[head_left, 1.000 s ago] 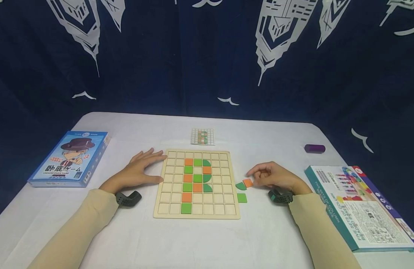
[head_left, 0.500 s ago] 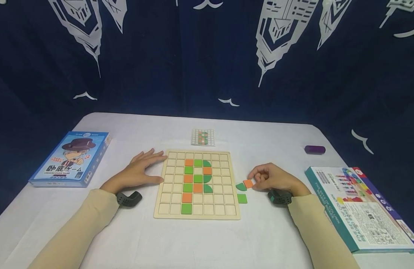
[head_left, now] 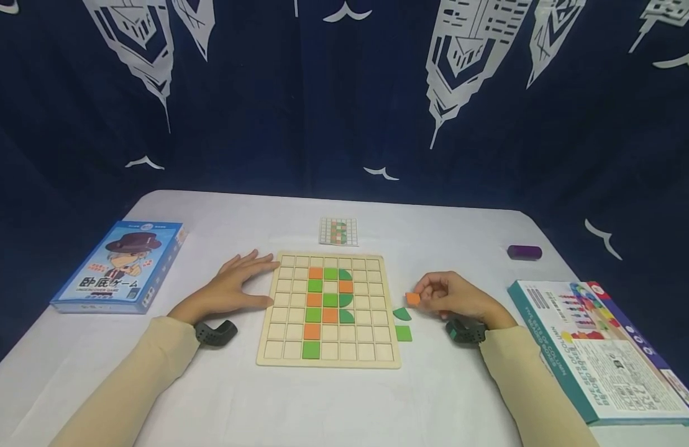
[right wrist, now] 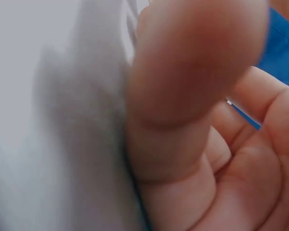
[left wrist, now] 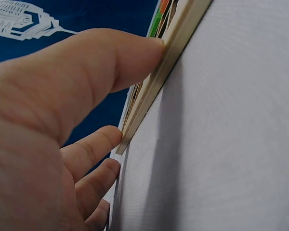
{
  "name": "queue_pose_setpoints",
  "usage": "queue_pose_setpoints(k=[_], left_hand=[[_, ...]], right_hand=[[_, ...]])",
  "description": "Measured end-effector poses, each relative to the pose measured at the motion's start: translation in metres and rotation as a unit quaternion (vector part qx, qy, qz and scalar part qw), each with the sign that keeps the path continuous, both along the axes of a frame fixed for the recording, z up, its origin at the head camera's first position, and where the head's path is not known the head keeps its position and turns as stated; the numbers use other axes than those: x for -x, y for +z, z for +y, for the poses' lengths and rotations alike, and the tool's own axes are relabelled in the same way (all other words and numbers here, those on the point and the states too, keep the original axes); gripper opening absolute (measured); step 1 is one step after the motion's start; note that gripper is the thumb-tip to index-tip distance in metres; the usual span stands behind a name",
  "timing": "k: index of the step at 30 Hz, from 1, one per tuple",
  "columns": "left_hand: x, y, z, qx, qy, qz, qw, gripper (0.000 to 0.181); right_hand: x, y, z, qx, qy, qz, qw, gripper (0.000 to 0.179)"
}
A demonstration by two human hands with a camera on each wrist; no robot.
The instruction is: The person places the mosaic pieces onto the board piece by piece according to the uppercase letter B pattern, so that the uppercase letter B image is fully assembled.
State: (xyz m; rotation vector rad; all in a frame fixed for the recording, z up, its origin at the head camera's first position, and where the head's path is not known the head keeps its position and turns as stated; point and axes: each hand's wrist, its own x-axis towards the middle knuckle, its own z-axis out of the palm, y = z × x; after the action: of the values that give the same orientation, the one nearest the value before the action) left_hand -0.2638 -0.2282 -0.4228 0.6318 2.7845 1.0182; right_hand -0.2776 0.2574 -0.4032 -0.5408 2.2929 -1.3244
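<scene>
A wooden grid board (head_left: 372, 351) lies mid-table, with orange and green square tiles and dark green quarter-round tiles in its cells. My left hand (head_left: 232, 287) is spread at the board's left side; in the left wrist view its thumb (left wrist: 139, 55) and a fingertip touch the wooden edge. Right of the board, my right hand (head_left: 453, 295) pinches an orange square tile (head_left: 413, 300) between thumb and finger. Just beside it on the cloth lie a green quarter-round tile (head_left: 402, 314) and a green square tile (head_left: 403, 333). In the right wrist view the thumb hides the tile.
A small pattern card (head_left: 338, 231) lies behind the board. At the left is a blue game box (head_left: 120, 267); at the right, a larger teal and white box (head_left: 607, 351). A purple cylinder-like object (head_left: 524, 252) lies at the back right.
The orange tile, earlier flat against the green quarter-round tile, is now in my right hand's pinch and a little apart from it. My left hand stays at the board's edge.
</scene>
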Motion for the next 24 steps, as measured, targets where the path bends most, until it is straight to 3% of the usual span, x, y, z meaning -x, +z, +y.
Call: queue_pose_setpoints(k=[12,24], left_hand=[[0.001,-0.001,0.0,0.008,-0.001,0.003,1.0,0.087],[0.002,-0.002,-0.001,0.006,-0.002,0.004,1.0,0.087]], right_hand=[[-0.004,0.014,-0.013,0.003,-0.016,-0.009,0.9998,0.028],[-0.013,0.026,-0.037,0.054,-0.003,-0.03,0.9981,0.027]])
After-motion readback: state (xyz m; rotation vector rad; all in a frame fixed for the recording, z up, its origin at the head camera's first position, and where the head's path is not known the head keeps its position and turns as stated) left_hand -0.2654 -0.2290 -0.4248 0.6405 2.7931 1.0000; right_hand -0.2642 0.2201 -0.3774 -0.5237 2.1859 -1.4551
